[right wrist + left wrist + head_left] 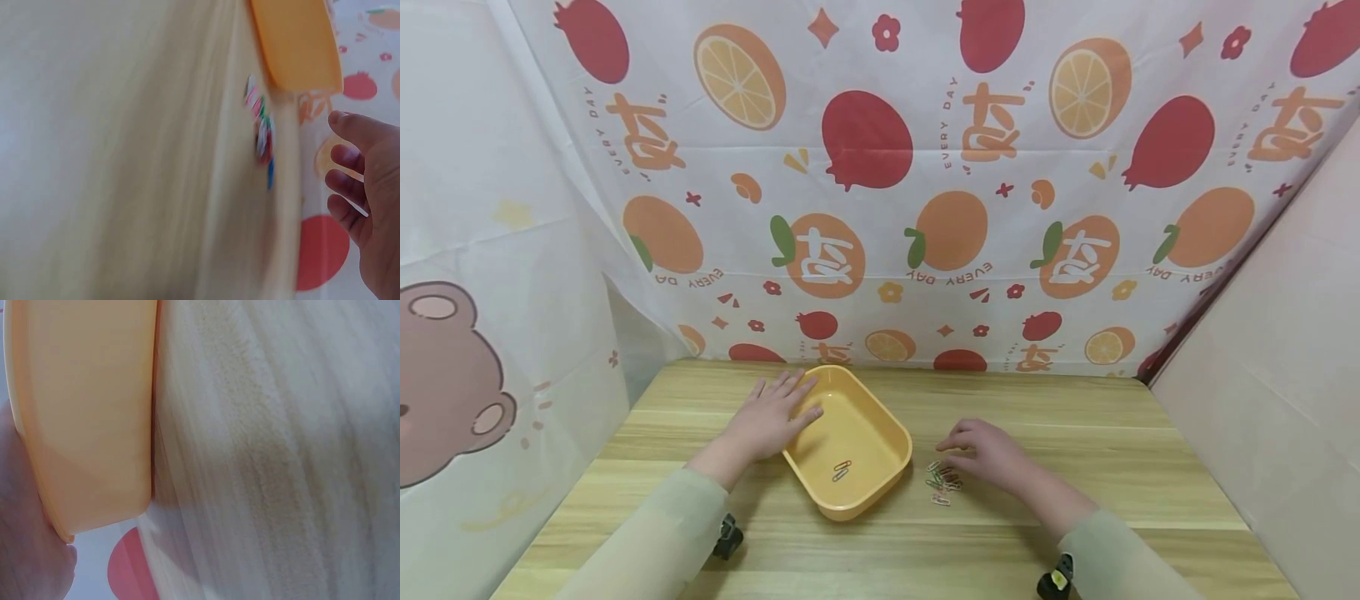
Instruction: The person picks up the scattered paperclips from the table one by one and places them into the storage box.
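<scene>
A yellow plastic tray sits on the wooden table, with a couple of paper clips lying inside it. My left hand rests over its left rim, fingers spread; in the left wrist view part of the hand touches the edge of the tray. To the right of the tray lies a small pile of coloured paper clips. Just above that pile is my right hand, fingers loosely bent, and the right wrist view shows nothing between the thumb and fingers of this hand.
The wooden table ends at a fruit-printed cloth hanging behind it. Pale cloth walls stand on both sides, the left one with a bear print. A small black device is strapped at each wrist.
</scene>
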A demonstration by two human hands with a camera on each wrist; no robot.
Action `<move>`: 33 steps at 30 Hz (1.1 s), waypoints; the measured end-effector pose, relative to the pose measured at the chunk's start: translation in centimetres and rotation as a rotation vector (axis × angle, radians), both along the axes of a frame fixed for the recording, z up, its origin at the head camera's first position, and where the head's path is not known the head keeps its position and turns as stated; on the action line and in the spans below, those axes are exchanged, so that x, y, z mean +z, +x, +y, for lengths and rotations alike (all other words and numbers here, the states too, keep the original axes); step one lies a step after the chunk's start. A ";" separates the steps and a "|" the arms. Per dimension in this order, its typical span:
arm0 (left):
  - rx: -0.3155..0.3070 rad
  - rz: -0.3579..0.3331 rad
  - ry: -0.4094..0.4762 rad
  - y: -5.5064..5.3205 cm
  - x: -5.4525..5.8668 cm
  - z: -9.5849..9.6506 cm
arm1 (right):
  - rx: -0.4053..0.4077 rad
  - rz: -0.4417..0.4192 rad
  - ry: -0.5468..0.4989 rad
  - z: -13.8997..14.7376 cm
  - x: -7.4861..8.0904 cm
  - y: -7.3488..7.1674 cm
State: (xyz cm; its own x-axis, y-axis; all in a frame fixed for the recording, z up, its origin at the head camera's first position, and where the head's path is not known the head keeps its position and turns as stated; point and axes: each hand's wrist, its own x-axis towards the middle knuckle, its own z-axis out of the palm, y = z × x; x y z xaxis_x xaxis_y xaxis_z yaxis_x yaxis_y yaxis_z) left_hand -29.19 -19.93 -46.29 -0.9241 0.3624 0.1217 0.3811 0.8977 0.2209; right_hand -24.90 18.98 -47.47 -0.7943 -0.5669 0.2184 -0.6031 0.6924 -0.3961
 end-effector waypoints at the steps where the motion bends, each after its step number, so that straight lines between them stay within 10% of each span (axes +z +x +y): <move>1: 0.001 -0.002 0.000 0.0 0.0 0.0 | -0.011 0.001 -0.001 0.4 -0.3 0.1; 20: 0.001 -0.005 0.003 0.1 0.1 0.0 | -0.074 -0.129 0.029 2.9 -1.8 0.4; 33: 0.004 -0.002 0.004 0.0 -0.2 0.0 | 0.002 -0.041 0.103 2.8 -2.7 -0.5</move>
State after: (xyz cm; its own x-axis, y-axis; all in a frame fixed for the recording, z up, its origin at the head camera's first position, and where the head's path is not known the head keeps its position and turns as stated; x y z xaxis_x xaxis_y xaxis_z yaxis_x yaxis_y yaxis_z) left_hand -29.22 -19.91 -46.45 -0.9256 0.3585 0.1214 0.3774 0.8982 0.2252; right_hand -25.43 21.76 -50.21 -0.8002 -0.5862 0.1265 -0.5893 0.7295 -0.3473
